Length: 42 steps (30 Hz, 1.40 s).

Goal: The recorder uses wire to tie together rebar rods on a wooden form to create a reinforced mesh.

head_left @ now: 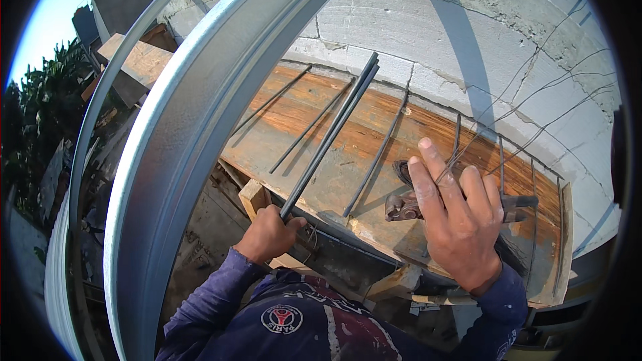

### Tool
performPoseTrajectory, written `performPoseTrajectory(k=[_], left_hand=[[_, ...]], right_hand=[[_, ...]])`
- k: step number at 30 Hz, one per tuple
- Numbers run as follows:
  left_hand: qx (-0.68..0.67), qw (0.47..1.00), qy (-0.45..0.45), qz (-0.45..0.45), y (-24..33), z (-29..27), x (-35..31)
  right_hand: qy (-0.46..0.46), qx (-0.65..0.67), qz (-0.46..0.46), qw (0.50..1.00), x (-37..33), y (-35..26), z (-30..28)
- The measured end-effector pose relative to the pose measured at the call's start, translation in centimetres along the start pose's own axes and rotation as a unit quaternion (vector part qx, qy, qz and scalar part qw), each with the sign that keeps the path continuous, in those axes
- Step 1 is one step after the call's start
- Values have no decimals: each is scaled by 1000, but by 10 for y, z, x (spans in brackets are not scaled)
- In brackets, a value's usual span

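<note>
Single head-worn fisheye view, steeply down and close over a wooden form board (348, 154) beside a block wall (481, 33).

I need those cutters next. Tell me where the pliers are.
In the head view, the pliers lie on the wooden board, right of centre, under the right hand, beside the thin steel rods.

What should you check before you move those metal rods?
1. Left hand gripping the bundle of steel rods: ok.
2. Right hand resting flat over the pincers, not gripping them: ok.
3. Thin wire running under the right fingers, free or snagged: cannot tell.
4. Loose rods lying flat on the wooden board: ok.
5. Bundle's far end clear of the block wall: cannot tell.
</note>
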<state>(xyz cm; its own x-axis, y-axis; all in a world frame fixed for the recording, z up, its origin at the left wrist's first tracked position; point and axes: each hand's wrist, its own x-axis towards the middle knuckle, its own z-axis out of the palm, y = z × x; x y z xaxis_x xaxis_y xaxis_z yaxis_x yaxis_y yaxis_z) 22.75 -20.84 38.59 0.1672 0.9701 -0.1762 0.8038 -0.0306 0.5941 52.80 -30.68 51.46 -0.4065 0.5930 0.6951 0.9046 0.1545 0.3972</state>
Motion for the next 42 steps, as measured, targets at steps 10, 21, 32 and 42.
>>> performPoseTrajectory(k=[10,21,32,42], left_hand=[[63,994,-41,82,21,15,14],[71,968,-35,237,41,19,-4],[113,949,-20,295,67,-2,2],[180,912,-4,369,132,-22,3]], right_hand=[[-28,27,-111,993,13,-25,53],[-70,28,-97,992,2,-7,49],[-144,-52,-39,987,4,-9,15],[-221,-46,143,964,-31,10,-23]])
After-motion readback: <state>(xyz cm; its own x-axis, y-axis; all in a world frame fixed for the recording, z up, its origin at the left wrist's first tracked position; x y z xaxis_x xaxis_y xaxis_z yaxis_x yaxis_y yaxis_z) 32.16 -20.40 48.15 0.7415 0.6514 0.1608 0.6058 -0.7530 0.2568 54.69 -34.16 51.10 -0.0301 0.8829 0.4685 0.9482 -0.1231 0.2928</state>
